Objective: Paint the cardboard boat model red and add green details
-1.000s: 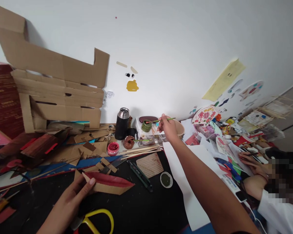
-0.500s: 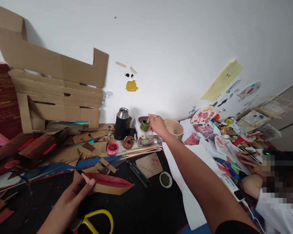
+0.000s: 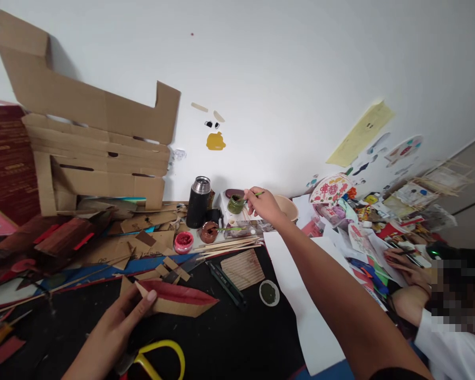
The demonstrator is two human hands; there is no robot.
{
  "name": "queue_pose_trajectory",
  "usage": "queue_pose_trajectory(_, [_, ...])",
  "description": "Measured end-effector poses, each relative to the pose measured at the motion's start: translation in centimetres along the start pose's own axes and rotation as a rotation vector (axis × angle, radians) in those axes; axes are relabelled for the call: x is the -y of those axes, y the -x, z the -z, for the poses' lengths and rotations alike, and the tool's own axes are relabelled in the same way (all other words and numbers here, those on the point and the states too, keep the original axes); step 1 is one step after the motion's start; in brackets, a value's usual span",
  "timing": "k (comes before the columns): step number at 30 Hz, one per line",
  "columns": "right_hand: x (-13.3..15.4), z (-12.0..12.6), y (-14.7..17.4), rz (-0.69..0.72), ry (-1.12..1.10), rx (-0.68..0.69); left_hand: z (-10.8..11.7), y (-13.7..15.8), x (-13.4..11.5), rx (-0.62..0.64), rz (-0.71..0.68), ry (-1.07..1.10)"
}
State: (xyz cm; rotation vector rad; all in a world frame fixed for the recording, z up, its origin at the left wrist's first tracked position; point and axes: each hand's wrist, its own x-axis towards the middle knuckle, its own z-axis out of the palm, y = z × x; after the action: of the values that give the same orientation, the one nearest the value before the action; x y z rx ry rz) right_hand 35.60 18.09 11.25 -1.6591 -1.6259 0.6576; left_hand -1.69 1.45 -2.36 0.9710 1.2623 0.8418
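Between the thumb and fingers of my left hand (image 3: 124, 316) is one end of a cardboard boat (image 3: 188, 306), painted red inside. My right hand (image 3: 263, 203) reaches to the back of the table and pinches a thin green paintbrush (image 3: 258, 194). The brush's tip end is at the mouth of a jar of green paint (image 3: 235, 205). In front of that jar are a jar of brown paint (image 3: 208, 232) with another green brush in it, and a jar of red paint (image 3: 183, 242).
A black flask (image 3: 198, 203) stands left of the paint. Wooden sticks (image 3: 229, 245), a utility knife (image 3: 227, 285), corrugated cardboard (image 3: 243, 269) and a paint-stained lid (image 3: 269, 293) lie mid-table. Yellow-handled scissors (image 3: 178, 351) lie near me. Another person's hand (image 3: 407, 269) is at the right.
My right hand has shifted slightly right and its brush shows more clearly at the green jar. My left hand keeps its hold on the boat. The view has moved slightly.
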Motion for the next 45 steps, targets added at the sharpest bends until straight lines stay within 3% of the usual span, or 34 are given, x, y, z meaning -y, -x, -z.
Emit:
queue_pose_trajectory(8, [-1.4,-2.3,-1.1,0.013,0.138,-0.021,0.1,0.0,0.4,-0.008,0.017,0.016])
queue_pose_trajectory(16, [-4.1,-1.1,0.0,0.028,0.293,-0.133,-0.2,0.0,0.0,-0.007,0.033,0.054])
queue_pose_trajectory(27, [-4.9,-2.8,-0.4,-0.108,0.401,-0.062,-0.6,0.3,-1.2,-0.07,0.031,0.001])
queue_pose_trajectory(39, [-5.4,-4.7,-1.6,-0.107,0.378,-0.092,-0.1,0.0,-0.2,-0.063,0.043,-0.032])
queue_pose_trajectory(45, [-5.8,-5.2,-2.0,-0.082,0.283,-0.176,-0.1,0.2,-0.5,-0.028,0.033,-0.014])
